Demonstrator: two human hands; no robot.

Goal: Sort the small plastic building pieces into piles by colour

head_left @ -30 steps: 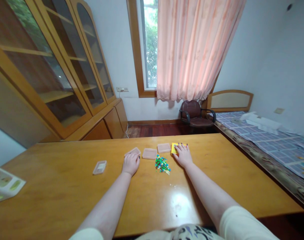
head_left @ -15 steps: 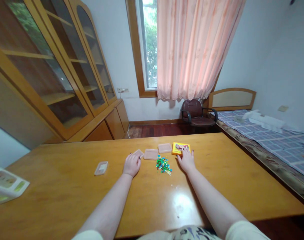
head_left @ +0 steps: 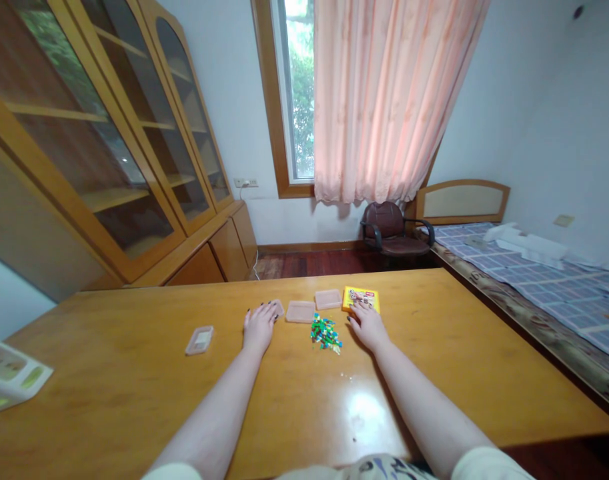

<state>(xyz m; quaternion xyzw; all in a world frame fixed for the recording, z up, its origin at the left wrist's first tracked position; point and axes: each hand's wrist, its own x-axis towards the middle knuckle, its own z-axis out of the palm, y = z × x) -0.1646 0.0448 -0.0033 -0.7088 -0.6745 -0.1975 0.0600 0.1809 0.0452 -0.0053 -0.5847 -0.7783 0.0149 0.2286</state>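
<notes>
A heap of small green, blue, white and yellow building bricks (head_left: 325, 332) lies on the wooden table (head_left: 149, 373) between my hands. My left hand (head_left: 259, 325) rests with fingers spread, its fingertips over the edge of a small clear plastic tray (head_left: 279, 308) that it partly covers. To the right of that stand two more shallow clear trays, a nearer one (head_left: 300, 312) and a farther one (head_left: 328, 299). On the lower part of a flat yellow box (head_left: 348, 293) with a printed top lie the fingers of my right hand (head_left: 368, 327), stretched out and open.
Left of my left hand lies another clear tray (head_left: 199, 341) with something whitish in it. A white holder (head_left: 14, 373) stands at the table's left edge. Beyond the table are a brown armchair (head_left: 391, 227), a bed (head_left: 514, 260) and a glass-fronted cabinet (head_left: 129, 267).
My left hand's fingers have spread out flat and moved slightly left. My right hand has shifted a little left and lower on the yellow box. The camera view has moved slightly.
</notes>
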